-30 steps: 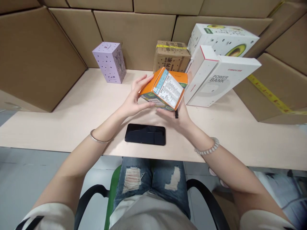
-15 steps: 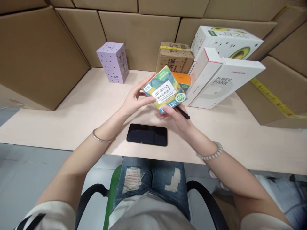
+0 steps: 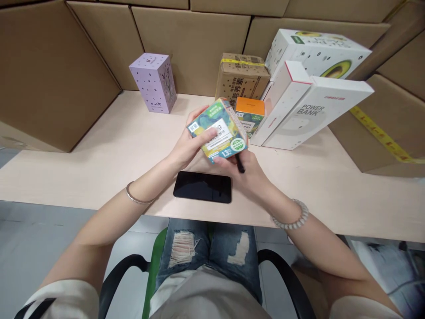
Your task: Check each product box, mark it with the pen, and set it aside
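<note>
A small green, blue and yellow printed box (image 3: 229, 138) is held tilted above the table, its label side facing up. My left hand (image 3: 186, 144) grips its left side, with the thumb lying across the white label. At the lower edge, my right hand (image 3: 249, 172) supports the box with its thumb on the front; the other fingers are partly hidden. A slim black object like a pen or cutter (image 3: 239, 164) sticks out from my right hand, mostly hidden. Below the hands, a black smartphone (image 3: 202, 187) lies flat on the table.
Behind the held box stands an orange-topped box (image 3: 250, 107) beside a brown carton (image 3: 244, 77). To the right are a white power bank box (image 3: 312, 116), a red-edged white box (image 3: 283, 104) and an avocado box (image 3: 315, 53). A purple box (image 3: 152, 84) stands left. Large cartons (image 3: 192, 48) line the back.
The printed box has moved slightly left and down and turned, showing its right side. My left thumb has slid further over the label. The black object now points more downward.
</note>
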The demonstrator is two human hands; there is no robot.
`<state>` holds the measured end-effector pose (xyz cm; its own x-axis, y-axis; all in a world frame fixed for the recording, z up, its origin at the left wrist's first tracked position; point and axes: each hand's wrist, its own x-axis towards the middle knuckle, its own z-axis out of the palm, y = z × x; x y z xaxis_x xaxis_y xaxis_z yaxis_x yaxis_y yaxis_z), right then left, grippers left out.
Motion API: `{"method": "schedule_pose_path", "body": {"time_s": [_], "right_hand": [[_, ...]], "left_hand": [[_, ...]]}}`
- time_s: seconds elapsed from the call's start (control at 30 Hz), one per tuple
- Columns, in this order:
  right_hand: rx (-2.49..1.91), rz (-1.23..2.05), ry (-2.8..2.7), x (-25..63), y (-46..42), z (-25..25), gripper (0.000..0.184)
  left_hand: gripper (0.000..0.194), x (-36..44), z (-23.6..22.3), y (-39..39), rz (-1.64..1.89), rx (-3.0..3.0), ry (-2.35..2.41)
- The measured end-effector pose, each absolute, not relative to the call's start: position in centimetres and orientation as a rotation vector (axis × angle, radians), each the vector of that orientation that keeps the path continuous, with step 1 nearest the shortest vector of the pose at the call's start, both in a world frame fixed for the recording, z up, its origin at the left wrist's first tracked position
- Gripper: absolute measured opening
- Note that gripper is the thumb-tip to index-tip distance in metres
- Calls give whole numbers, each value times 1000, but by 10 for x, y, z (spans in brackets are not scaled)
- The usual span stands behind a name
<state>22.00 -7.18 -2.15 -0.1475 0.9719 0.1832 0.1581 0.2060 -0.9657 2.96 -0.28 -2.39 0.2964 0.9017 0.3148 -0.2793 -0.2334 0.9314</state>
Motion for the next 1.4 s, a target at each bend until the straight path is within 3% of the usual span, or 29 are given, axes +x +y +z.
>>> {"method": "schedule_pose_path", "body": {"time_s": [0.13,0.27,0.5,0.77,0.9,1.03,1.2,1.4], "right_hand": [[-1220,783,-1722,222,-79,-13,60],[-1261,602,-1681,228,-82,-9,68],[-1072,518,-1351,232,-78,-15,61],[-1015,874,-1404,221,-78,-9,44],[-939,1034,-1320,219,-70,-13,46],[-817,1049,-1309,218,-64,-19,54],[-768,1005,-1362,218,-63,-25,51],[-790,933,-1347,217,-64,-31,39]], "left_hand": [[73,32,-24,1,1204,1350,568],[68,22,-30,15,1211,1291,582],[71,11,-50,30,1131,1214,658],[68,21,-52,24,935,1170,544],[70,24,-45,18,863,1187,518],[65,23,-36,15,880,1137,539],[43,31,-34,11,958,1080,584],[54,34,-43,12,1015,1179,638]]}}
